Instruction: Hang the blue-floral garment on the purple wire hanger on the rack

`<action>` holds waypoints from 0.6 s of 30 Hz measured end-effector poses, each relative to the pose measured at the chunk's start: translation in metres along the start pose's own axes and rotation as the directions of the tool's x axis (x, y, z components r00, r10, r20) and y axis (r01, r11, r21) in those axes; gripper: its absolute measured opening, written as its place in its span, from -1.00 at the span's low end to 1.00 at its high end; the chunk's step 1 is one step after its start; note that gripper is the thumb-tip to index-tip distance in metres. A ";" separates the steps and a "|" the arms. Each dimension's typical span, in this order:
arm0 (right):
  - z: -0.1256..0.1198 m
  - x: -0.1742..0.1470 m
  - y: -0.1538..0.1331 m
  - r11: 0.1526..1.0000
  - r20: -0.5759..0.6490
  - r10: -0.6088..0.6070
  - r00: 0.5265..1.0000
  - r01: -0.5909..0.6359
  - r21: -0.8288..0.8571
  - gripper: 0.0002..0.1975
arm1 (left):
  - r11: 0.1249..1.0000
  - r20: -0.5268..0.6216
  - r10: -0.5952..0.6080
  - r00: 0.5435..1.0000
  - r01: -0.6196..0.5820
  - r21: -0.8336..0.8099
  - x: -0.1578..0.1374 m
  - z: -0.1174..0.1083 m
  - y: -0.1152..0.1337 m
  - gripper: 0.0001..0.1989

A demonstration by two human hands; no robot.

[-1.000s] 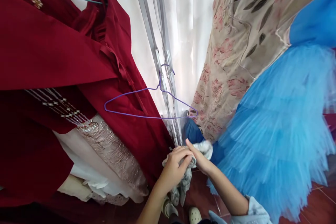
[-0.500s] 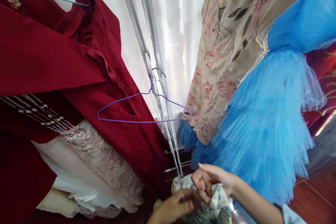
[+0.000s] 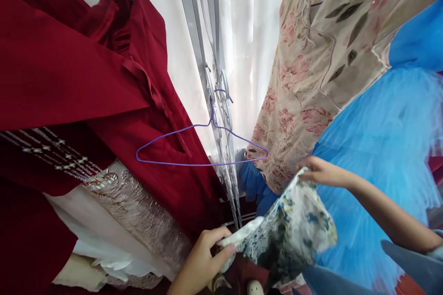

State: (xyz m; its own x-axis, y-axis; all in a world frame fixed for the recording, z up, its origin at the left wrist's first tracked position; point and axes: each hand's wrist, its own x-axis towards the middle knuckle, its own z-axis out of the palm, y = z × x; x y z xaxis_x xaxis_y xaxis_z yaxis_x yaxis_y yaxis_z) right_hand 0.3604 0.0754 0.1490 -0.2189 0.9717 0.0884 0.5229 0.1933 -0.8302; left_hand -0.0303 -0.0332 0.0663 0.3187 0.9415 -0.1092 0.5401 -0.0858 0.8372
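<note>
Between my two hands stretches a white garment with a blue and green floral print (image 3: 294, 226), its white edge pulled fairly straight. My left hand (image 3: 211, 253) pinches one end of that edge, low in the head view. The other end is gripped by my right hand (image 3: 318, 173), higher up and in front of the blue tulle. Above the garment, a thin purple hanger (image 3: 202, 164) hangs bare on the silver metal rack (image 3: 226, 147). Which kind of garment it is, I cannot tell.
Dark red gowns (image 3: 145, 124) hang on the left, one with beaded strands. To the right hang a beige floral dress (image 3: 297, 69) and a tiered blue tulle dress (image 3: 374, 147). A white curtain (image 3: 242, 32) covers the back. Shoes (image 3: 255, 287) show on the floor below.
My hands were close together with the garment bunched up. Now they are apart, my right hand up and to the right, and the garment is spread between them. The view has shifted slightly.
</note>
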 end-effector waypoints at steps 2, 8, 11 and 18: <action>0.002 0.028 0.000 0.998 -0.024 -0.040 0.999 0.041 0.040 -0.87 | 0.999 -0.046 0.016 0.999 -0.019 -0.049 0.000 -0.010 0.008 -0.71; 0.041 0.110 -0.034 0.840 -0.119 -0.109 0.987 0.155 0.521 -0.79 | 0.906 -0.212 -0.090 0.973 -0.008 -0.422 -0.010 -0.021 0.028 -0.39; 0.065 0.130 -0.053 0.739 0.070 -0.126 0.989 0.047 0.672 -0.76 | 0.819 -0.343 -0.179 0.922 -0.054 -0.571 -0.013 -0.042 0.021 -0.40; 0.067 0.127 -0.066 0.782 0.169 -0.081 0.982 -0.043 0.621 -0.81 | 0.963 -0.450 0.142 0.882 -0.227 -0.143 0.007 -0.160 -0.017 -0.82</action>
State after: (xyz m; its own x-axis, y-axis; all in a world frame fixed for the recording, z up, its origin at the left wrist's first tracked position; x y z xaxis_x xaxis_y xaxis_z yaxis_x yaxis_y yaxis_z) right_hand 0.2428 0.1766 0.1784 -0.3966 0.9160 0.0608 -0.0933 0.0257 -0.9953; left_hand -0.1621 0.0272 0.1373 0.0073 0.9647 0.2631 0.3365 -0.2502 0.9078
